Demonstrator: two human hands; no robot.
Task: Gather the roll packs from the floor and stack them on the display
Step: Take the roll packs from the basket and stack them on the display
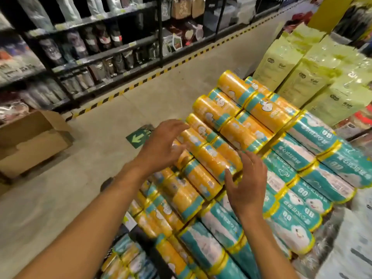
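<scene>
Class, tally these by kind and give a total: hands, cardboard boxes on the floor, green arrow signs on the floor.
Hands: 2, the left hand and the right hand
Cardboard box: 1
Arrow sign: 1
Total: 4

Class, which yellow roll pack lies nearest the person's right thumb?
The yellow roll pack lying between left hand and right hand; its near end sits beside the thumb.

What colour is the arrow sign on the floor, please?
Floor sign: dark green, light green arrow; head view.
</scene>
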